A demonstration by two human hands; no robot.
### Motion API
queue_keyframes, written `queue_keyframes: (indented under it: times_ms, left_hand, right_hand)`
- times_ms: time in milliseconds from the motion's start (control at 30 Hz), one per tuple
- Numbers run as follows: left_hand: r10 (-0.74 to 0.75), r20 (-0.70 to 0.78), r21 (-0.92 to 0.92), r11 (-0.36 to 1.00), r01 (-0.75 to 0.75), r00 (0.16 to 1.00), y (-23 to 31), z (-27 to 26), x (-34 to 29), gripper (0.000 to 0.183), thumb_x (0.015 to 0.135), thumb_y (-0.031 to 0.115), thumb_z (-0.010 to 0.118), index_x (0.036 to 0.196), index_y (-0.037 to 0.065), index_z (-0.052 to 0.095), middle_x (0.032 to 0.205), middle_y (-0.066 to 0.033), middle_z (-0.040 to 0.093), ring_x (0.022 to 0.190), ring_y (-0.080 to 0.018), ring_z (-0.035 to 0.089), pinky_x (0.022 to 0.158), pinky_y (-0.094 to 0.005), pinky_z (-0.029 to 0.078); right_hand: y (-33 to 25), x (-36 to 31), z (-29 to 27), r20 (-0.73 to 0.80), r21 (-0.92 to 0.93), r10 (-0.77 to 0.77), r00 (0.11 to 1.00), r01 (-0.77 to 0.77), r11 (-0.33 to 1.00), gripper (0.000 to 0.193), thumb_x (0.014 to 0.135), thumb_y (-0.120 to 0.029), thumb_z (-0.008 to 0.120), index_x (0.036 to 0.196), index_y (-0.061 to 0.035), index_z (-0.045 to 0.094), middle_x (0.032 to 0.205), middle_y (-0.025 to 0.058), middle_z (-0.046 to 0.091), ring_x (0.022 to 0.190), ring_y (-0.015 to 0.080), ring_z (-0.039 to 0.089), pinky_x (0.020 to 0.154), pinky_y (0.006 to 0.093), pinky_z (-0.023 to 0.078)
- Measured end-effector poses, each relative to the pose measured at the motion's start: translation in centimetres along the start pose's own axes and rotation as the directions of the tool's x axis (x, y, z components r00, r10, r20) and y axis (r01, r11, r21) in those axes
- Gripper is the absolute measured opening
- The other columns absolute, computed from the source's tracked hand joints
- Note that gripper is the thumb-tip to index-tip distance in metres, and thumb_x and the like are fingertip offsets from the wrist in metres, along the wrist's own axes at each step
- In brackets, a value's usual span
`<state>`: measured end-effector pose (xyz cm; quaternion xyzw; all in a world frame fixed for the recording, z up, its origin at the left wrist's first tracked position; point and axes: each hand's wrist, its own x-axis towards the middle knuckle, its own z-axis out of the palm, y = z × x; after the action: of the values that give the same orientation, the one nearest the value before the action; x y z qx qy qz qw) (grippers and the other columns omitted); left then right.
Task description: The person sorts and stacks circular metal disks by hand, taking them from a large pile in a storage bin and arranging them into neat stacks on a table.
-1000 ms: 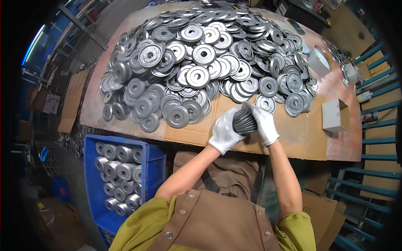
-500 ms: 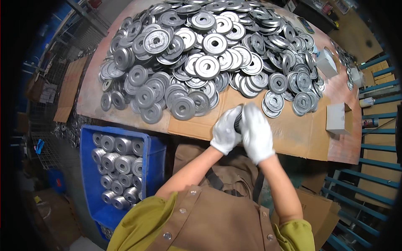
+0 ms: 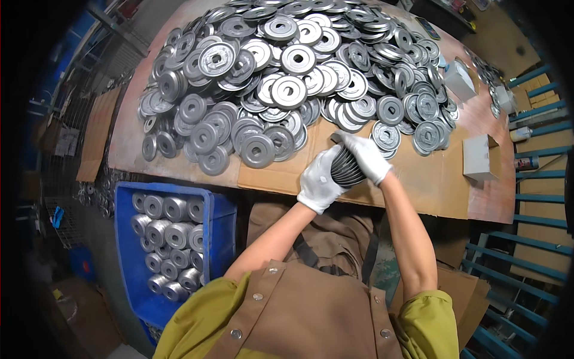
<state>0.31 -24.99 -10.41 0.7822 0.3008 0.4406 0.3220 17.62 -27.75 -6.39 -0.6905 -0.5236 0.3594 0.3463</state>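
1. Leftward, at about 8 o'clock from the hands, stands a blue bin (image 3: 223, 233) with short columns of silvery discs (image 3: 175, 207) lying inside it.
2. Next along, the left hand (image 3: 323, 179) is at the stack's 8 o'clock side, its gloved palm against the rims and its fingers clasped around them.
3. Centrally, the stack of dark discs (image 3: 348, 170) is held between both palms, above the near part of a cardboard sheet (image 3: 424, 185). Its long axis seems to run from 11 to 5 o'clock, ribbed edges showing. Neither hand is nearer — both touch it.
4. Up at 11 o'clock from the stack, well beyond the fingertips, spreads a pile of grey discs (image 3: 329, 78).
5. To the stack's 1 o'clock side, the right hand (image 3: 367, 157) grasps it with bent fingers over the far end; the fingertips are partly hidden.
6. Farther right, at 3 o'clock, sits a white box (image 3: 476, 158).
7. Compared with half a second ago, the right hand is shifted toward 12 o'clock and less blurred — the rims it then mostly covered now show. Bin and pile look unchanged.
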Motion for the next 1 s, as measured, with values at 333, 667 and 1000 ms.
queue_keyframes:
  times_ms: [333,667,1000]
  left_hand:
    - [0.001,0.028,0.047,0.999,-0.002,1.000,0.2,0.1,0.2,0.073,0.072,0.026,0.089,0.136,0.008,0.059,0.116,-0.0151,0.071,0.101,-0.0358,0.072,0.085,-0.0426,0.059]
    - [-0.076,0.047,0.103,0.992,0.071,0.996,0.5,-0.1,0.1,0.074,0.070,0.025,0.088,0.137,0.010,0.059,0.115,-0.0163,0.071,0.099,-0.0384,0.072,0.083,-0.0459,0.059]
    - [-0.027,-0.014,0.188,0.982,0.029,1.000,-1.1,0.3,0.1,0.047,0.083,0.020,0.077,0.126,0.007,0.062,0.101,-0.0133,0.068,0.091,-0.0363,0.069,0.077,-0.0446,0.057]
  right_hand:
    - [-0.1,-3.1,0.7,-0.169,0.016,-0.018,0.985,0.021,1.000,0.048,0.109,-0.029,0.048,0.146,0.0014,0.056,0.143,0.0249,0.062,0.135,0.0385,0.056,0.114,0.0410,0.043]
    - [-2.8,-2.0,0.8,-0.154,0.008,0.076,0.985,-0.076,0.997,0.046,0.108,-0.027,0.052,0.142,0.0038,0.057,0.135,0.0247,0.066,0.126,0.0392,0.062,0.109,0.0420,0.047]
    - [-6.0,-2.9,4.1,-0.256,-0.493,-0.208,0.944,0.058,0.868,0.053,0.102,-0.030,0.055,0.147,-0.0020,0.052,0.146,0.0242,0.057,0.130,0.0418,0.058,0.107,0.0470,0.047]
